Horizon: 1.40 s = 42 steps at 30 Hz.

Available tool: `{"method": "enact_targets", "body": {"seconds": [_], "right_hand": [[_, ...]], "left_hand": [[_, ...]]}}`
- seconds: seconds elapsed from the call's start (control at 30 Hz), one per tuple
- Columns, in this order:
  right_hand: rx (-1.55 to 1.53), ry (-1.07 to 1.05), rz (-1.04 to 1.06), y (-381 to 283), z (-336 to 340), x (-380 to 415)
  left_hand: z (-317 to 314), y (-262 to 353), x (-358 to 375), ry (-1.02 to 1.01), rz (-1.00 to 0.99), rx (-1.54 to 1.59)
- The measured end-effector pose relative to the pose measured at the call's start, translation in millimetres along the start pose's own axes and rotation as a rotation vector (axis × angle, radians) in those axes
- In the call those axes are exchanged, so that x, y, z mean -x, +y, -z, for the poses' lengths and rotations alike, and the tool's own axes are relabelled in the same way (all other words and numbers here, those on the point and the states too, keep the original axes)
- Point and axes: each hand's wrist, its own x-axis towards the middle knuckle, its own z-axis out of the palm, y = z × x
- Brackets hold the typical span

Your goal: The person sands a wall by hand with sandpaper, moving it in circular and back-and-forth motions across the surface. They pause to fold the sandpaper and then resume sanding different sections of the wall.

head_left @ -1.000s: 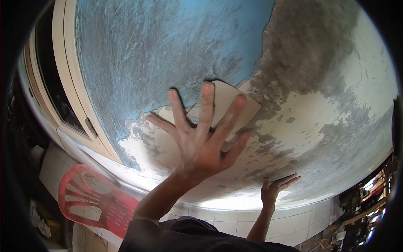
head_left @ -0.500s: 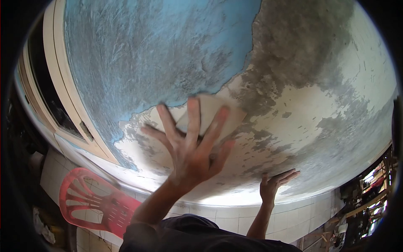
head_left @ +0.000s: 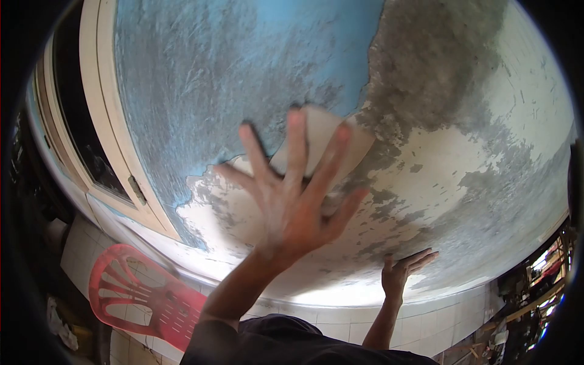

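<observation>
My left hand (head_left: 295, 204) is spread over a pale sheet of sandpaper (head_left: 322, 140), pressing it flat against the wall (head_left: 426, 164). The sheet's corners show past the fingers; its underside is hidden. It lies across the ragged border between blue paint (head_left: 292, 48) and patchy white and grey plaster. Lower and to the right, my right hand (head_left: 398, 277) leans on the wall with its fingers extended and thumb apart, holding nothing.
At the left is a cream window frame (head_left: 100, 103) with a metal hinge (head_left: 137, 190). Below it stands a red plastic chair (head_left: 146, 298) on the tiled floor (head_left: 328, 315). Wooden pieces and clutter (head_left: 535, 304) fill the lower right edge.
My left hand has slid up and to the right along the wall, and the sandpaper has moved with it. My right hand stays on the wall. The view has shifted slightly.
</observation>
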Motion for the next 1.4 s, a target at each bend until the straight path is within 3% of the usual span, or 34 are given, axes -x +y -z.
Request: {"method": "enact_targets", "body": {"seconds": [0.43,0.53,0.77,0.97,1.1,1.4], "right_hand": [[-0.003,-0.038,-0.032,-3.1,5.8,-0.9],[-0.031,-0.048,-0.05,-5.6,11.1,-2.6],[-0.01,-0.057,-0.021,-0.2,6.2,-0.3],[-0.023,-0.077,-0.062,-4.6,2.8,2.8],[-0.051,-0.09,-0.065,-10.0,4.6,2.6],[-0.04,-0.096,-0.054,-5.6,2.5,4.5]], "left_hand": [[25.9,6.7,-23.9,-0.134,0.021,0.033],[16.2,3.5,-0.4,-0.116,0.063,0.108],[24.2,3.2,-19.4,-0.136,0.004,0.046],[3.4,-1.1,16.9,-0.019,0.059,0.081],[9.9,4.9,-11.5,-0.022,0.01,-0.035],[6.0,10.0,-10.0,0.042,0.08,0.059]]}}
